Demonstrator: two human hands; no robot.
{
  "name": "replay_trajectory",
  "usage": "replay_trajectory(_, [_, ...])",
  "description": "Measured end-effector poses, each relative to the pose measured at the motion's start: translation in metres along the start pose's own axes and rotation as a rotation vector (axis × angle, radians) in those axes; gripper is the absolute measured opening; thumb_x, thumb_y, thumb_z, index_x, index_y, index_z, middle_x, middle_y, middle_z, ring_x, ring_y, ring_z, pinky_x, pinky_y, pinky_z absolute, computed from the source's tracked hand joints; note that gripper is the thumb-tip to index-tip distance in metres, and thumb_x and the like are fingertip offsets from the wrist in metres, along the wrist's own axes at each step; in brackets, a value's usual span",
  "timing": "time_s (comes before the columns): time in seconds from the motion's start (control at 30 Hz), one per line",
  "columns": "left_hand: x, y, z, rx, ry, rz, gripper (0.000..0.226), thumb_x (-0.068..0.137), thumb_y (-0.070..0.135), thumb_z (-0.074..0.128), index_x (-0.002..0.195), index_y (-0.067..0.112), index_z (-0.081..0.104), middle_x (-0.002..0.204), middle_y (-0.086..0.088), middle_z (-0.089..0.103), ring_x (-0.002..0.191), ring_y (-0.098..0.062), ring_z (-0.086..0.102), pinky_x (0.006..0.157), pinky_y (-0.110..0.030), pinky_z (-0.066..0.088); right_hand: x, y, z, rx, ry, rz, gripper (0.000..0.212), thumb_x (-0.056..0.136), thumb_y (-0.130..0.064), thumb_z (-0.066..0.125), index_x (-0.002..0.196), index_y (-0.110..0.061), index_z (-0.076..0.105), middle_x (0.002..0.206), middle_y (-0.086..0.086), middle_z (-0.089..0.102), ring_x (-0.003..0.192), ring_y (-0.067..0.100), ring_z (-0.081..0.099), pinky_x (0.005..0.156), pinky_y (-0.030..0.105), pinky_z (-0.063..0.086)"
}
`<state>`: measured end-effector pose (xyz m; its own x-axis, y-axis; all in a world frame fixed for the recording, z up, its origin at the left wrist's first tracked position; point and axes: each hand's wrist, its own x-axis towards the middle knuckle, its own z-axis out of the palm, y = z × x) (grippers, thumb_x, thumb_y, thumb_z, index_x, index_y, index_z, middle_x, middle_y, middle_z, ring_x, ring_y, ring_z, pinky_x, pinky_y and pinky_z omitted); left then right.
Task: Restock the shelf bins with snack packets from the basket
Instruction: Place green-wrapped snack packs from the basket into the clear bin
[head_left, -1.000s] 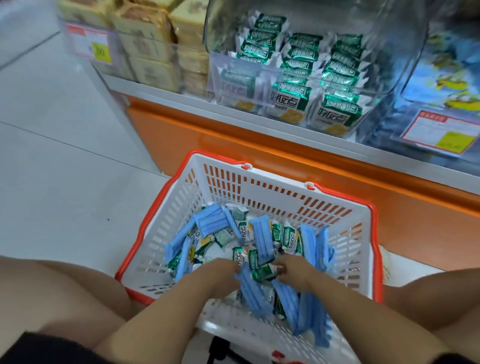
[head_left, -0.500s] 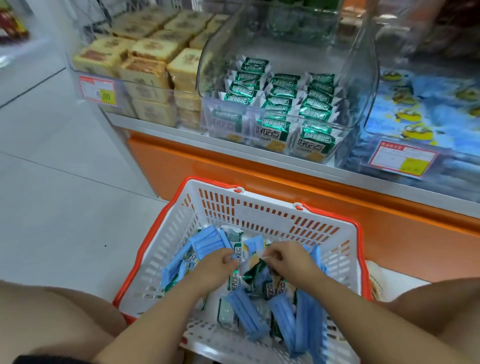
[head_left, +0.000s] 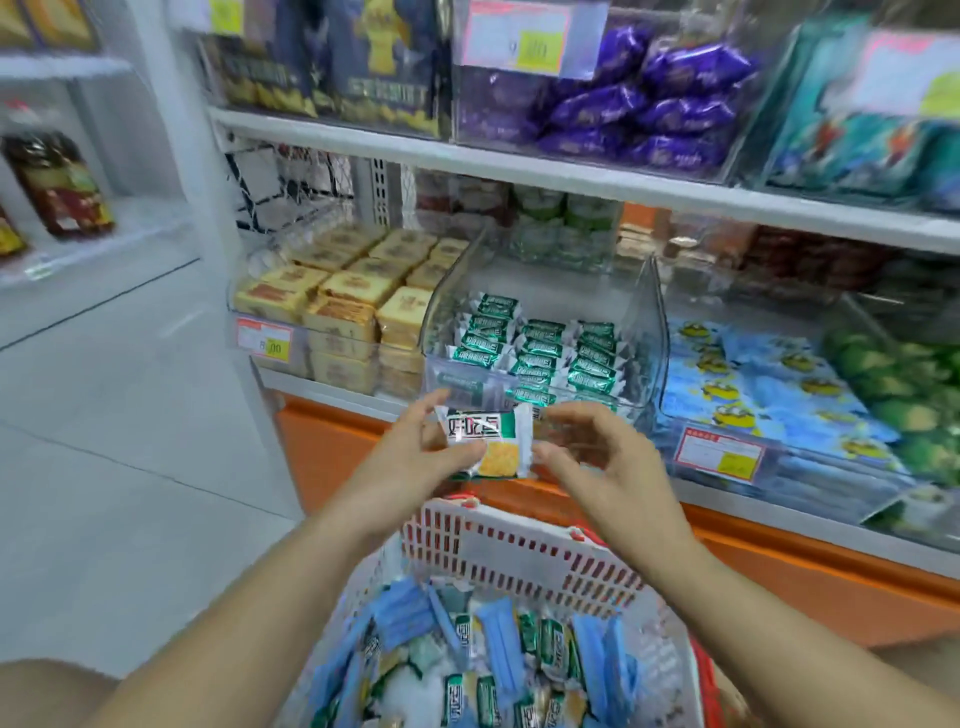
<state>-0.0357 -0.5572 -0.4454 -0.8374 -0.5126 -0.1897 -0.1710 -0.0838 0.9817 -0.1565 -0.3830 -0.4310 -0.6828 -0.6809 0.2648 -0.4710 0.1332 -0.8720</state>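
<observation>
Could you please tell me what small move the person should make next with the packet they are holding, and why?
Probably carry the packet up and forward over the front wall of the clear bin. The left hand grips it, the right hand at its right edge, just before that bin, whose rows of green packets match it.

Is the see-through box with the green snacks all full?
Not full. The green packets lie in low rows at the front of the clear bin; its back floor is bare.
</observation>
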Motion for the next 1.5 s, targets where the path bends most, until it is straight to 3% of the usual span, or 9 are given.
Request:
replay_trajectory(0.07, [-0.003,0.023,-0.008,0.209,-0.027,0.120,0.097,0.062,0.057,0.086,0.142,0.054,0.033,0.140,-0.002,0.054,0.115,-0.015,0.064,0.103,-0.045,0.049,0.018,-0.016,-0.004,-0.048,-0.077,0.021,0.043,0.085,-0.028,0.075,0.122,-0.038,0.055,0.114,-0.018,0.063,0.098,0.001,0.062,0.089,0.021,0.050])
replay_trajectory(0.2, [-0.002,0.052,-0.015,0.420,-0.057,0.338,0.087,0.084,0.024,0.078,0.151,0.041,0.026,0.114,0.014,0.062,0.083,0.002,0.068,0.080,-0.018,0.052,0.047,-0.038,-0.004,-0.270,-0.250,-0.020,0.049,0.084,-0.037,0.075,0.130,-0.035,0.058,0.113,-0.023,0.060,0.103,-0.008,0.057,0.088,0.021,0.046])
replay_trajectory(0.37, [0.015,0.061,-0.027,0.681,0.047,0.476,0.076,0.089,0.040,0.069,0.152,0.042,0.025,0.139,0.025,0.045,0.117,0.012,0.049,0.099,-0.018,0.043,0.086,-0.050,-0.003,-0.386,-0.181,-0.070,0.031,0.083,-0.031,0.077,0.112,-0.033,0.066,0.108,-0.018,0.064,0.080,-0.005,0.059,0.076,0.019,0.048])
replay_trajectory(0.47, [0.035,0.053,-0.042,0.975,0.130,0.549,0.066,0.095,0.043,0.058,0.153,0.041,0.025,0.153,0.019,0.027,0.140,-0.006,0.029,0.117,-0.036,0.028,0.125,-0.036,-0.007,-0.397,0.036,-0.018,0.028,0.085,-0.026,0.076,0.107,-0.032,0.060,0.101,-0.019,0.058,0.079,0.004,0.061,0.066,0.010,0.043])
replay_trajectory(0.6, [0.060,0.036,-0.057,1.318,0.148,0.492,0.059,0.097,0.047,0.052,0.151,0.044,0.030,0.164,0.007,0.004,0.151,-0.019,0.004,0.123,-0.054,0.006,0.203,0.004,-0.015,-0.566,0.274,0.021,0.035,0.088,-0.019,0.071,0.122,-0.019,0.062,0.105,-0.003,0.065,0.092,0.016,0.062,0.074,0.027,0.047])
replay_trajectory(0.73, [0.071,0.025,-0.054,1.318,0.124,0.466,0.065,0.098,0.046,0.051,0.153,0.047,0.017,0.164,0.007,-0.015,0.152,-0.021,0.001,0.121,-0.054,-0.002,0.273,0.050,-0.023,-0.730,0.287,0.171,0.041,0.084,-0.023,0.077,0.122,-0.022,0.060,0.115,0.005,0.068,0.097,0.024,0.064,0.078,0.031,0.051])
replay_trajectory(0.97, [0.076,0.016,-0.054,1.260,0.138,0.478,0.067,0.098,0.044,0.051,0.152,0.047,0.012,0.163,0.008,-0.016,0.151,-0.017,-0.005,0.122,-0.053,-0.006,0.314,0.092,-0.019,-1.112,0.096,0.216,0.015,0.085,-0.011,0.071,0.096,-0.017,0.062,0.095,0.011,0.068,0.083,0.030,0.064,0.069,0.038,0.057])
replay_trajectory(1.33, [0.077,0.005,-0.055,1.228,0.185,0.469,0.071,0.098,0.040,0.052,0.152,0.049,0.006,0.162,0.008,-0.020,0.151,-0.017,-0.009,0.122,-0.049,-0.007,0.308,0.105,-0.022,-0.804,-0.255,0.265,0.008,0.098,-0.019,0.058,0.105,-0.019,0.062,0.109,0.006,0.064,0.094,0.024,0.061,0.081,0.032,0.046])
replay_trajectory(1.5, [0.077,0.006,-0.052,1.218,0.194,0.468,0.069,0.099,0.040,0.050,0.152,0.049,0.006,0.161,0.008,-0.022,0.150,-0.016,-0.012,0.122,-0.046,-0.008,0.311,0.110,-0.022,-0.812,-0.265,0.289,0.015,0.101,-0.022,0.050,0.114,-0.020,0.058,0.113,0.007,0.062,0.089,0.023,0.060,0.069,0.031,0.045])
